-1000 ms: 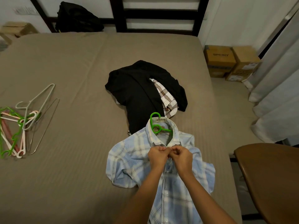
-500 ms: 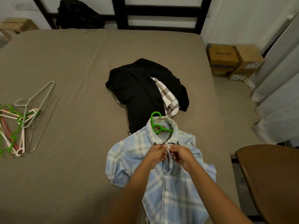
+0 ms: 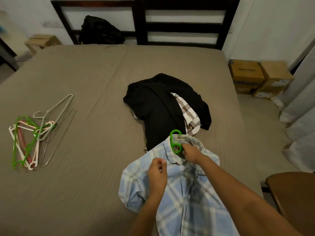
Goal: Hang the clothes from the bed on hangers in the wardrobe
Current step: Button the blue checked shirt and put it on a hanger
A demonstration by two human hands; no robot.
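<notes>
The hands are apart, both over the upper part of a light blue plaid shirt (image 3: 184, 201) that lies front-up on the bed (image 3: 85, 184). The right hand (image 3: 191, 153) reaches into the open collar, its fingers bent down against the lower loop of a green hanger (image 3: 175, 142). Whether they close on the hanger or on the cloth is hidden. The hanger's hook pokes out past the collar, beyond the right hand's fingertips. The left hand (image 3: 157, 172) sits nearer the person, above the shirt's shoulder just beside the collar, its fingers curled in toward the thumb. I cannot tell if it pinches any fabric.

Just beyond the right hand, touching the shirt's collar, lies a crumpled black garment (image 3: 153, 108) with a brown-checked shirt (image 3: 187, 113) showing under its right edge.

Well off to the left of the left hand, a tangle of spare hangers (image 3: 34, 133) rests on the bed: green, white, pink and thin wire ones.

Far ahead of both hands a dark slatted headboard (image 3: 184, 24) stands at the end of the bed, with a black bag (image 3: 100, 31) against it. To the right of the right hand, off the bed, are cardboard boxes (image 3: 247, 74) on the floor, a pale curtain (image 3: 303, 99), and nearer the person a brown wooden chair seat (image 3: 293, 193).
</notes>
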